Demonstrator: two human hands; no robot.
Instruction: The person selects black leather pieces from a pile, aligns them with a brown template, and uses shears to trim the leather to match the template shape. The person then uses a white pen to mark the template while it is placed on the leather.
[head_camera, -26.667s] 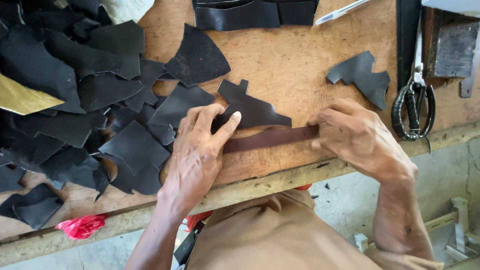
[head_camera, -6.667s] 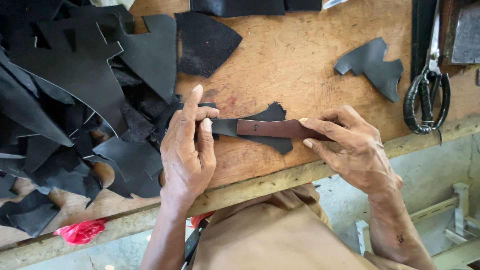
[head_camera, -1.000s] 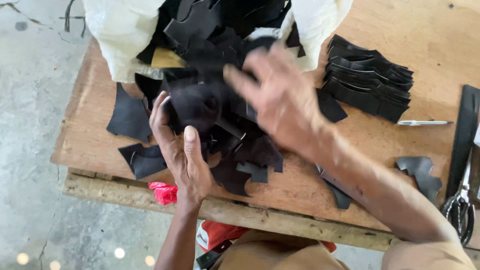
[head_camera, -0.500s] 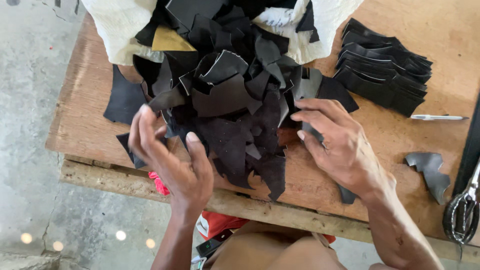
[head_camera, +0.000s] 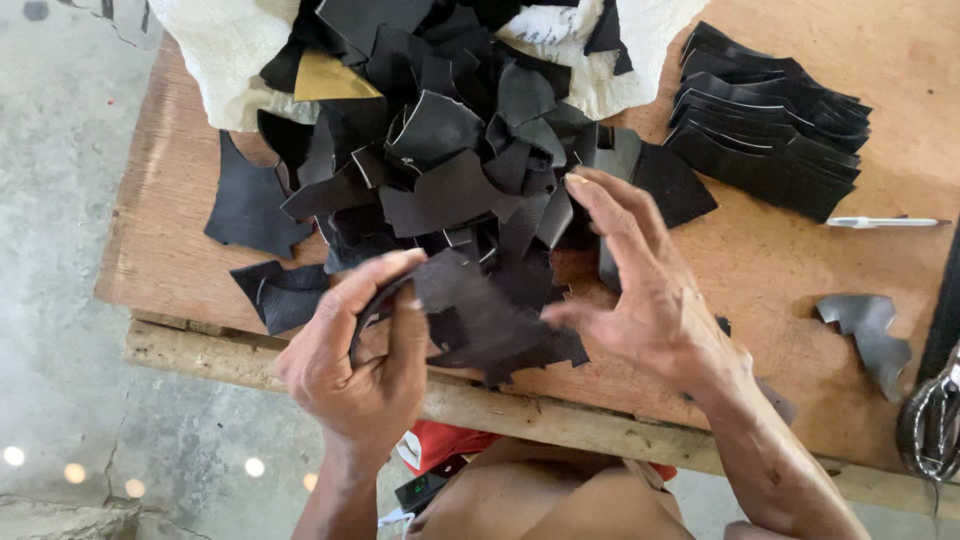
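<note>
Here the left hand (head_camera: 365, 360) pinches a black scrap (head_camera: 490, 320) at the table's (head_camera: 170, 230) front edge; the right hand (head_camera: 640, 290), fingers spread and loose, touches its other end. The pile (head_camera: 440, 150) hides the sack (head_camera: 215, 50) partly. Scissors (head_camera: 930, 425) are cut off at right. Below is grey concrete floor (head_camera: 60, 250).

One head-worn camera looks steeply down from close above the table (head_camera: 780, 270), facing its far edge at 12 o'clock.
</note>
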